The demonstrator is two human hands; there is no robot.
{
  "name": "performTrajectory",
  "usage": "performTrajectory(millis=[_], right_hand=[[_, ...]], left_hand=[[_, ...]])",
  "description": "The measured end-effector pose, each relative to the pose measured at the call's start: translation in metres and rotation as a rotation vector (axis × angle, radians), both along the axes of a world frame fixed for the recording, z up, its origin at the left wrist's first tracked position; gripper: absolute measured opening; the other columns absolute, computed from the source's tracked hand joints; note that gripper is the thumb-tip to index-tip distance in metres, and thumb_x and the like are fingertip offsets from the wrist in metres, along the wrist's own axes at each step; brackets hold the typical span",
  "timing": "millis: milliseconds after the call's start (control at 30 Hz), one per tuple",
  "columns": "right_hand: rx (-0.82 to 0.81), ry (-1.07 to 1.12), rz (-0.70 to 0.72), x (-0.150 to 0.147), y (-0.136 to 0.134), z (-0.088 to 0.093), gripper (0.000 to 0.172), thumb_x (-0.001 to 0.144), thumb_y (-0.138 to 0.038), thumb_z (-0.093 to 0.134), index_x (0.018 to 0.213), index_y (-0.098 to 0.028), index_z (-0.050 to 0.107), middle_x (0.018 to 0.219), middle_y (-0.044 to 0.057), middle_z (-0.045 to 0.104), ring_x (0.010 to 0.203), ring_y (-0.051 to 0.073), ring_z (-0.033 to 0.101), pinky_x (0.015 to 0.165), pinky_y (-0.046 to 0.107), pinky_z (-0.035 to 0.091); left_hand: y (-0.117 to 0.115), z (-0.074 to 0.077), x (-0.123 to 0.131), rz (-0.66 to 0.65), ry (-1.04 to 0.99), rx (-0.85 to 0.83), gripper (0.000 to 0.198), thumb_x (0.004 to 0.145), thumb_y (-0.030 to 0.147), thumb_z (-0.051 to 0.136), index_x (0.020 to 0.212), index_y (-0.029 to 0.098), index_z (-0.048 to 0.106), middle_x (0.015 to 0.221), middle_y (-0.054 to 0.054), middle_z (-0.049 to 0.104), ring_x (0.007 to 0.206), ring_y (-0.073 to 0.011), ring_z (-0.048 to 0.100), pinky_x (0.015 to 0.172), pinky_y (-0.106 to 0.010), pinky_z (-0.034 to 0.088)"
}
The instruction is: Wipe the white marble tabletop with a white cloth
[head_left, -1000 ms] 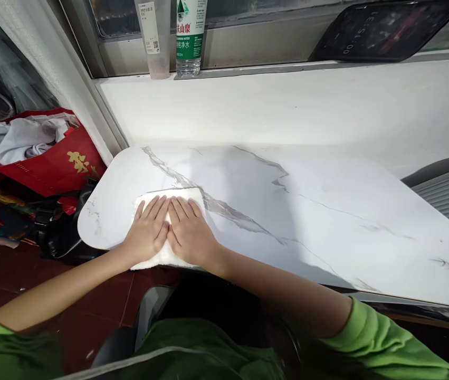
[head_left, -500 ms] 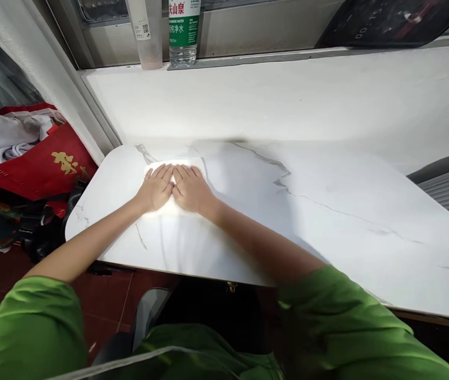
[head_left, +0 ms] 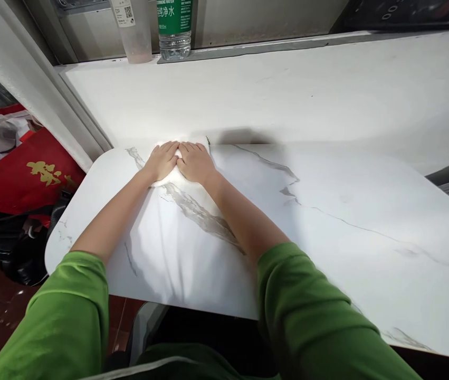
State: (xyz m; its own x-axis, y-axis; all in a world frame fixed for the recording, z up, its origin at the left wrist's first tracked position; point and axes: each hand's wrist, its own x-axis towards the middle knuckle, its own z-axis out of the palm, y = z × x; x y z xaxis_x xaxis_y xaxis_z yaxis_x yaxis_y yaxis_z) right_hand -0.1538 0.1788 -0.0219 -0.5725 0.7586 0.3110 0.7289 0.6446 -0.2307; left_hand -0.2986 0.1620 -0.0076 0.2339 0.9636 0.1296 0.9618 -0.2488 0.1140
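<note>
Cloth (head_left: 177,175): I'm seeing matt, fuzzy fabric
Tabletop (head_left: 351,269): looking smooth, softly glossy
Bottle (head_left: 175,45): showing clear, shiny plastic

Cloth (head_left: 173,178) on table (head_left: 366,211), bottle (head_left: 174,29) on ledge (head_left: 264,48) behind, bag (head_left: 22,177) to the left

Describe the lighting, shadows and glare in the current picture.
Head view: soft grey shadows cross the tabletop; head view: a darker shadow falls low on the wall, right of the white cloth; head view: the cloth looks bright, with little texture showing; head view: small glints shine on the dark red floor, lower left.
</note>
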Motion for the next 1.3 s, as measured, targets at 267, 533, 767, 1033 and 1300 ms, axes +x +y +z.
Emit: performTrajectory(millis=[267, 533, 767, 1033, 1300], right_hand=[[-0.032, 0.021, -0.021, 0.002, 0.000, 0.002, 0.056, 0.095, -0.023, 0.027, 0.144, 0.001, 0.042, 0.151, 0.019, 0.044, 0.140, 0.028, 0.037, 0.117, 0.044, 0.020], [-0.020, -0.004, 0.011, 0.025, -0.045, 0.002, 0.057, 0.095, -0.022, 0.028, 0.144, 0.002, 0.041, 0.152, 0.019, 0.042, 0.141, 0.028, 0.036, 0.118, 0.046, 0.021], [0.008, -0.030, 0.077, 0.058, -0.121, 0.000, 0.055, 0.095, -0.023, 0.030, 0.144, -0.001, 0.044, 0.151, 0.018, 0.044, 0.141, 0.027, 0.038, 0.118, 0.045, 0.023], [0.059, 0.005, 0.075, 0.096, -0.211, 0.001, 0.058, 0.091, -0.024, 0.034, 0.142, -0.002, 0.048, 0.149, 0.018, 0.046, 0.140, 0.029, 0.041, 0.119, 0.049, 0.029], [0.032, -0.027, 0.060, 0.110, -0.243, 0.003, 0.059, 0.091, -0.025, 0.034, 0.143, -0.002, 0.047, 0.151, 0.018, 0.043, 0.142, 0.030, 0.037, 0.119, 0.051, 0.029]], left_hand=[[0.000, 0.001, 0.002, 0.013, -0.016, -0.019, 0.057, 0.095, 0.024, 0.025, 0.150, 0.013, 0.035, 0.158, -0.010, 0.035, 0.147, -0.0220, 0.028, 0.121, -0.043, 0.021], [-0.053, 0.007, 0.027, 0.042, -0.019, -0.030, 0.056, 0.096, 0.023, 0.028, 0.151, 0.014, 0.035, 0.158, -0.008, 0.035, 0.147, -0.0217, 0.028, 0.121, -0.044, 0.020], [-0.145, 0.011, 0.058, 0.054, -0.023, -0.040, 0.056, 0.098, 0.023, 0.027, 0.152, 0.011, 0.031, 0.159, -0.010, 0.032, 0.149, -0.0238, 0.025, 0.122, -0.047, 0.015], [-0.228, 0.014, 0.090, -0.024, -0.007, -0.041, 0.058, 0.097, 0.024, 0.024, 0.151, 0.006, 0.033, 0.158, -0.013, 0.032, 0.149, -0.0263, 0.024, 0.123, -0.050, 0.016], [-0.256, 0.016, 0.100, -0.073, -0.045, -0.024, 0.056, 0.098, 0.026, 0.025, 0.151, 0.015, 0.035, 0.158, -0.009, 0.035, 0.149, -0.0234, 0.025, 0.123, -0.049, 0.019]])
